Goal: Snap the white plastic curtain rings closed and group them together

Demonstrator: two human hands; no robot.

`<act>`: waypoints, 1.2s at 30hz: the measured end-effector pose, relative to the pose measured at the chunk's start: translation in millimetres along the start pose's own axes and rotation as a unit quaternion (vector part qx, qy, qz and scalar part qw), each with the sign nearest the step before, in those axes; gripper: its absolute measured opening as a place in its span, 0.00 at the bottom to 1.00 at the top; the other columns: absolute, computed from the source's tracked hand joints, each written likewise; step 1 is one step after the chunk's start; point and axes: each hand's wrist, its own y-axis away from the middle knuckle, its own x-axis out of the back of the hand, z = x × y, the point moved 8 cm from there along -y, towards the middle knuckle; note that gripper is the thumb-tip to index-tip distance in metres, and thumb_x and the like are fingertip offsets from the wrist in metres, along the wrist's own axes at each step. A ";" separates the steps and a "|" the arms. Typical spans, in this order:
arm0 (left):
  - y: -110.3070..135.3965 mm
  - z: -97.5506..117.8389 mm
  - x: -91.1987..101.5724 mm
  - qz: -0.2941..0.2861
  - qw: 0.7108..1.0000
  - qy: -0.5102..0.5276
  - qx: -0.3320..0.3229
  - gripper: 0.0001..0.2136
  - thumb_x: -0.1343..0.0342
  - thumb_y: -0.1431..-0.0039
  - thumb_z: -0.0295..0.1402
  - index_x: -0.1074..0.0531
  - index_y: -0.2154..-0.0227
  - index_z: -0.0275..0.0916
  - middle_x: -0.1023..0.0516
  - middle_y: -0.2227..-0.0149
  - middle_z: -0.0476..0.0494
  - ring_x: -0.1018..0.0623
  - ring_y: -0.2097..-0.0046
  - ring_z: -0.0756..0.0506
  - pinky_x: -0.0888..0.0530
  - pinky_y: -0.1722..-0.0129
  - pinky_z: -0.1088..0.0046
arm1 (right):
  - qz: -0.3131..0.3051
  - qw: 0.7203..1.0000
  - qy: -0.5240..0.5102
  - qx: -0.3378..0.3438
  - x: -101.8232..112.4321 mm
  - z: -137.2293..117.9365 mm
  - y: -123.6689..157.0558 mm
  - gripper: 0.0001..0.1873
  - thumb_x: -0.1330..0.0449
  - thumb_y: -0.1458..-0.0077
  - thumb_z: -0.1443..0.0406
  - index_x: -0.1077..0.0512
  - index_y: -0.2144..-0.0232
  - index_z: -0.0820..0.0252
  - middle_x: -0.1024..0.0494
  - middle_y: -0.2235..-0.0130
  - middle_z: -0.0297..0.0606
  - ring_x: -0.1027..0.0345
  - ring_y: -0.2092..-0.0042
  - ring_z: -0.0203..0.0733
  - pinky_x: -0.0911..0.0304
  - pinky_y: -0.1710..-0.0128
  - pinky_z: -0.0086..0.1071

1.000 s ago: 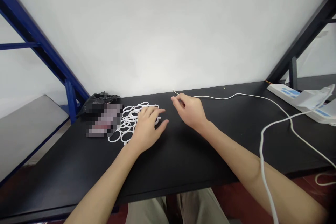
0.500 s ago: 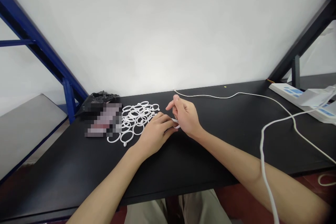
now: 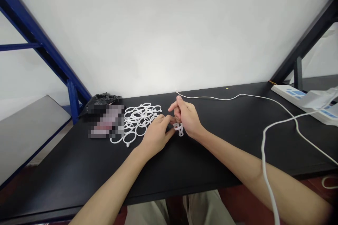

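Note:
Between my two hands, over the middle of the table, is a white plastic ring (image 3: 180, 134) with a small holed tab hanging below it. My left hand (image 3: 155, 132) is closed, its thumb and fingertips pinching the left side of the ring. From the right, my right hand (image 3: 188, 117) curls around the upper part of it, fingers bent and thumb up. Those fingers hide much of the ring. Just left of my left hand lies a loose pile of similar white plastic rings (image 3: 130, 137), several with small round tabs.
A crumpled black plastic bag (image 3: 102, 99) and a blurred-out pinkish item (image 3: 109, 117) lie left of the pile. White cable (image 3: 264, 147) crosses the right side and passes over my right forearm. A white-and-blue device (image 3: 293, 95) sits at the far right of the black table (image 3: 211, 161).
More of the white ring and its holed tab now shows below my fingers. My left fingertips have shifted slightly. The whole view has moved a little.

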 end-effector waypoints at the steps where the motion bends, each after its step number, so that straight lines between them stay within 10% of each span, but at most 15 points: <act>1: -0.2 -1.2 -0.9 -0.002 1.000 0.006 0.007 0.06 0.47 0.42 0.28 0.31 0.61 0.43 0.27 0.62 0.46 0.26 0.58 0.44 0.27 0.57 0.63 | 0.002 1.000 -0.015 -0.007 0.3 1.0 -0.5 0.29 0.46 0.44 0.43 0.28 0.79 0.61 0.47 0.86 0.24 0.56 0.84 0.28 0.55 0.85 0.26; 28: 0.4 0.1 4.1 0.008 1.000 -0.002 0.010 0.03 0.47 0.41 0.31 0.30 0.64 0.43 0.26 0.66 0.48 0.26 0.62 0.45 0.30 0.60 0.67 | 0.014 0.997 -0.068 -0.032 4.5 8.0 -4.0 0.30 0.51 0.41 0.44 0.29 0.78 0.61 0.48 0.86 0.24 0.58 0.85 0.27 0.57 0.85 0.26; 36: -0.3 -15.4 14.1 0.053 0.995 -0.037 0.070 0.05 0.50 0.39 0.31 0.30 0.65 0.40 0.27 0.68 0.45 0.27 0.65 0.44 0.31 0.64 0.67 | -0.110 0.937 0.312 0.117 -19.2 -12.0 10.2 0.15 0.49 0.37 0.57 0.28 0.69 0.59 0.28 0.73 0.31 0.36 0.71 0.33 0.43 0.68 0.28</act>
